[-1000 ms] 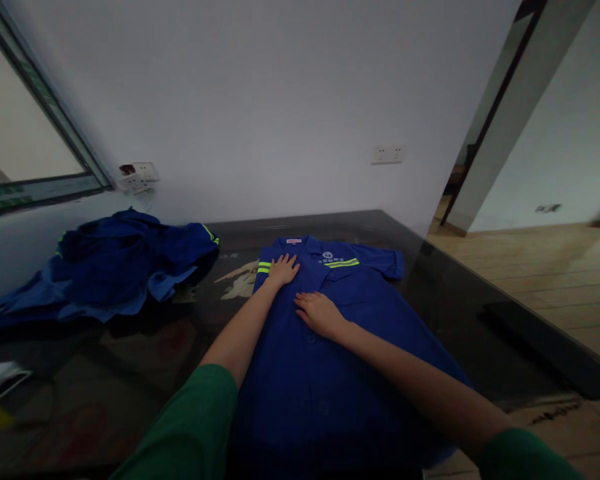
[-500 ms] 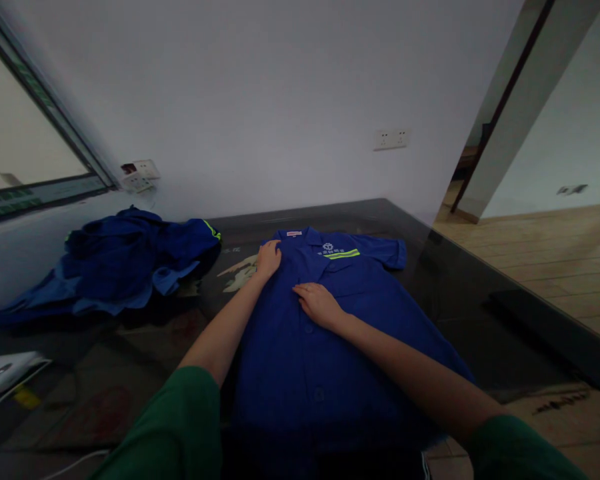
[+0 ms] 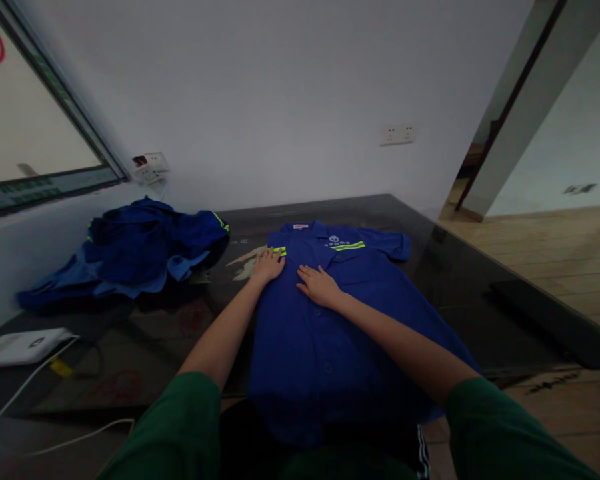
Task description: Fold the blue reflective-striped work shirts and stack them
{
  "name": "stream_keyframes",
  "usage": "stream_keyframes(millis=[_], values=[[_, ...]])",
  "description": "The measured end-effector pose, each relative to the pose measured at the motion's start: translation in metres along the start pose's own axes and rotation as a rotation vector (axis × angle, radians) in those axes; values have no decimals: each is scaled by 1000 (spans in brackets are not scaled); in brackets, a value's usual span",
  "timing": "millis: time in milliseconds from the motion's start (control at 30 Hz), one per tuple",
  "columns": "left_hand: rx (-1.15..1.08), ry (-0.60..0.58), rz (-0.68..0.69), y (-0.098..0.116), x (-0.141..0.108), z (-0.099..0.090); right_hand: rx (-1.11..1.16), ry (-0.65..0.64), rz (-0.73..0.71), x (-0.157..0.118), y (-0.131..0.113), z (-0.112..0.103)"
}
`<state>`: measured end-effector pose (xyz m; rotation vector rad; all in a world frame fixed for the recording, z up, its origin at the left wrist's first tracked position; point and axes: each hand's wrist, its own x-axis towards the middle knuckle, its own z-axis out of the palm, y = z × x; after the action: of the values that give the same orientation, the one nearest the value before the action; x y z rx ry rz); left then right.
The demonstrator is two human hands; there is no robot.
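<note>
A blue work shirt (image 3: 350, 333) lies front up on the dark table, its collar toward the wall and its hem hanging over the near edge. Yellow-green stripes and a white print cross its chest; one short sleeve spreads out to the right, while the left sleeve is not visible. My left hand (image 3: 269, 265) rests flat with fingers spread on the left chest edge, by the stripe. On the middle of the shirt front, near the button line, lies my right hand (image 3: 320, 287), palm down and fingers apart. Neither hand grips anything.
A heap of blue clothes (image 3: 145, 250) sits at the table's back left. Nearer, a white device (image 3: 23, 348) trails a cable. A dark flat object (image 3: 550, 320) lies along the right side of the table (image 3: 445, 287). Wall sockets (image 3: 397, 135) are behind.
My left hand has slid down from beside the collar, uncovering the left chest stripe. My right hand's fingers have spread on the shirt front. The camera view has shifted slightly.
</note>
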<state>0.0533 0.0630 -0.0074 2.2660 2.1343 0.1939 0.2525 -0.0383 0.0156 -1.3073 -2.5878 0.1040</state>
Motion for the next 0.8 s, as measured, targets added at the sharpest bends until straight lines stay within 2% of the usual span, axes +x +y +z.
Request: stream_keyframes(millis=[200,367,467,567,667,800], values=[[-31,7,6,-6,-2,-2,30,-20,11,-4,0,-2],[-31,138,37,3,-14,-6,40,-5,25,-4,-1,0],[-56,211,145,18,-24,-9,43,12,25,-3,0,3],[-154,149,237,35,-32,-11,50,12,24,-2,1,5],[-174,59,238,46,-40,-10,60,13,24,-2,1,5],[-63,77,240,49,-50,-10,78,44,14,-3,1,6]])
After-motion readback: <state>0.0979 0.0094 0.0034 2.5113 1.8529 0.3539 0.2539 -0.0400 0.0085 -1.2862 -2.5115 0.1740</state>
